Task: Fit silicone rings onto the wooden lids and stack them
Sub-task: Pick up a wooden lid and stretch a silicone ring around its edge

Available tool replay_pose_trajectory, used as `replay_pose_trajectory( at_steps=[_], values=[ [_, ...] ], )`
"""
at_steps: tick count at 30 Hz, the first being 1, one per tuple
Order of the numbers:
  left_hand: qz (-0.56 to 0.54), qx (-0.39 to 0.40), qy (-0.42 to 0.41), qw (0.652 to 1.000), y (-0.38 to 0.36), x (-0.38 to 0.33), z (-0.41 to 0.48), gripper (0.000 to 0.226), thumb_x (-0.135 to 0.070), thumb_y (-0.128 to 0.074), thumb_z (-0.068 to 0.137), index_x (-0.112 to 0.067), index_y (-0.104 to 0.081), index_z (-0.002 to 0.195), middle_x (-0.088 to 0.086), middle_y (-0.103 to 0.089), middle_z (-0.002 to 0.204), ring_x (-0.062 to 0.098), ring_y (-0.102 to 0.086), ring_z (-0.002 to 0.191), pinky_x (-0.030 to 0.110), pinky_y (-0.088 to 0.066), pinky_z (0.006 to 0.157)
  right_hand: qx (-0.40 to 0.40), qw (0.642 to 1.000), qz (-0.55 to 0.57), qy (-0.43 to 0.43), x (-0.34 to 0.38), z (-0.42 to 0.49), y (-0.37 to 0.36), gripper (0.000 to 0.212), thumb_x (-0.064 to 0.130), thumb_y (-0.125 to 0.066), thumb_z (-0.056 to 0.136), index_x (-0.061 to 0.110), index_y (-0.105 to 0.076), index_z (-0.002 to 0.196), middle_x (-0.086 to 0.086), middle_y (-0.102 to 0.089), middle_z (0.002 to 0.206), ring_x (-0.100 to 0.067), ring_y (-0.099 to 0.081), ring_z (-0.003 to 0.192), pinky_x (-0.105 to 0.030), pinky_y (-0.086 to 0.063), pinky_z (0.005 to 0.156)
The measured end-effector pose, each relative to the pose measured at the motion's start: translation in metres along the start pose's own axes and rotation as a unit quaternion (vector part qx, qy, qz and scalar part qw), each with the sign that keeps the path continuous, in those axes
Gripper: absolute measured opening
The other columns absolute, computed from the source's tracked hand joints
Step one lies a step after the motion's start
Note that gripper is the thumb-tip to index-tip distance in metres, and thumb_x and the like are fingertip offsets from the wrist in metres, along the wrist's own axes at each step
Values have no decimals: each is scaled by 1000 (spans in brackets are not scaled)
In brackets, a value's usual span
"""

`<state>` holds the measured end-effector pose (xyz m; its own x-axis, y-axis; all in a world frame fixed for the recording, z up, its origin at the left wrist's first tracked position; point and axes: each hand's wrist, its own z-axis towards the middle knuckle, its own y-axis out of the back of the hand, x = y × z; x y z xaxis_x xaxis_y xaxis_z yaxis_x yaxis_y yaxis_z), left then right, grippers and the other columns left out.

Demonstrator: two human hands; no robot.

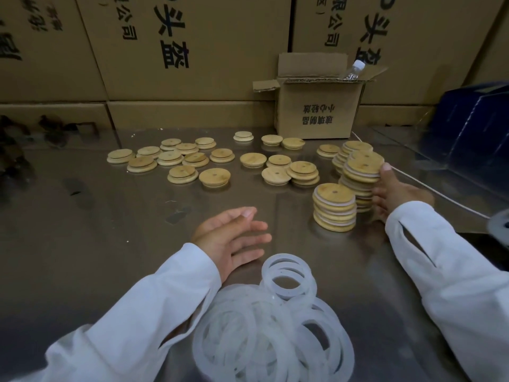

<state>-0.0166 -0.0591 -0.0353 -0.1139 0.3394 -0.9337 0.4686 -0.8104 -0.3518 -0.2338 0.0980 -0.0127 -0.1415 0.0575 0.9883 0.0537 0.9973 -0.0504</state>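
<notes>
Step in hand: stacking. The right hand [398, 190] rests against the near side of the tall stack [359, 176] of ringed lids, thumb straight up along the rim of the top lid and fingers laid against the lower lids. No pinch is visible, though the fingertips are partly hidden behind the stack. The tall stack leans slightly, so the hand probably steadies or squares it. A short stack [334, 208] stands just beside it, towards the person, with white ring edges showing between its lids. A third stack [347, 151] sits behind, touching or nearly touching the tall one; cannot tell which. The left hand [234, 238] is spread and relaxed, holds nothing, and hovers over the steel table [96, 257] near the pile of silicone rings [270, 329] at the near edge. The loose wooden lids [190, 161] lie scattered across the far middle of the table, well apart from both hands, with no rings visible on them. A cardboard box [316, 114] with a plastic bottle [355, 68] in it stands behind. Judgement: many lids remain, so the task is well short of finished. The next move calls for the left hand to take one ring off the pile, a loose lid to be brought near, and the right hand to leave the leaning stack gently so it does not topple.
</notes>
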Motion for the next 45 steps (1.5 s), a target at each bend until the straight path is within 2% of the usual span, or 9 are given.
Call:
replay_pose_trajectory(
  at_steps=[5, 8, 10, 13, 18, 33, 39, 42, 45],
  values=[
    [14, -16, -20, 1000, 1, -1, 2, 35, -28, -62, 60, -14, -64, 92, 2, -71, 71, 18, -70, 69, 28, -56, 57, -60, 998, 4, 23, 6, -10, 6, 33, 48, -56, 84, 16, -56, 78, -1, -59, 72, -12, -53, 62, -27, -45, 66],
    [50, -66, -29, 996, 3, -10, 13, 12, -14, -62, 77, -15, -64, 89, 3, -69, 74, 18, -68, 71, 30, -55, 65, -67, 972, -5, 223, 7, -37, 2, 24, 36, -58, 85, 17, -53, 71, -1, -56, 66, -2, -49, 57, -18, -44, 68],
    [96, -115, -37, 988, 6, -18, 28, 11, -6, -56, 86, -15, -61, 86, 5, -65, 79, 17, -64, 75, 31, -50, 71, 25, 938, -24, 344, 2, -61, -5, 22, 29, -61, 83, 23, -50, 66, 4, -56, 57, 0, -48, 50, -7, -38, 53],
    [144, -185, -64, 970, 18, -33, 60, 12, -2, -54, 88, -13, -61, 87, 6, -62, 82, 17, -60, 77, 27, -46, 74, 184, 863, -195, 428, -17, -78, -12, 17, 41, -60, 77, 28, -51, 70, 4, -56, 58, -8, -50, 53, -18, -42, 54],
    [281, -278, -126, 910, 38, -42, 116, 16, -10, -61, 85, -13, -62, 101, 4, -60, 102, 22, -57, 99, 23, -37, 83, 266, 762, -359, 468, -31, -75, -9, 10, 57, -45, 74, 47, -43, 73, 7, -56, 60, -4, -53, 59, -30, -48, 57],
    [610, -156, 12, 777, 51, -46, 159, 51, -28, -69, 78, -17, -51, 124, 6, -55, 124, 25, -53, 108, 30, -41, 87, 262, 782, -327, 461, -41, -71, -15, 7, 54, -50, 72, 48, -45, 70, 8, -55, 57, -4, -53, 74, -30, -47, 54],
    [396, -164, -15, 904, 30, -64, 114, 30, -42, -64, 80, -23, -62, 104, -1, -60, 100, 21, -57, 90, 30, -45, 81, 272, 802, -305, 436, -39, -78, -15, 9, 53, -52, 71, 45, -50, 71, 14, -58, 67, -5, -54, 67, -33, -49, 58],
    [145, -91, 58, 983, 10, -70, 72, 24, -38, -56, 87, -21, -57, 104, 9, -64, 95, 27, -65, 74, 34, -52, 69, 337, 769, -338, 426, -38, -83, -16, 9, 45, -59, 74, 42, -51, 71, 13, -58, 69, -4, -54, 70, -30, -48, 64],
    [43, -23, 108, 993, 4, -59, 36, 35, -44, -44, 91, -21, -52, 115, 15, -66, 101, 28, -69, 65, 31, -54, 55, 386, 715, -394, 430, -38, -86, -16, 6, 39, -65, 76, 35, -62, 79, 9, -56, 83, -9, -49, 84, -32, -44, 77]
  ],
)
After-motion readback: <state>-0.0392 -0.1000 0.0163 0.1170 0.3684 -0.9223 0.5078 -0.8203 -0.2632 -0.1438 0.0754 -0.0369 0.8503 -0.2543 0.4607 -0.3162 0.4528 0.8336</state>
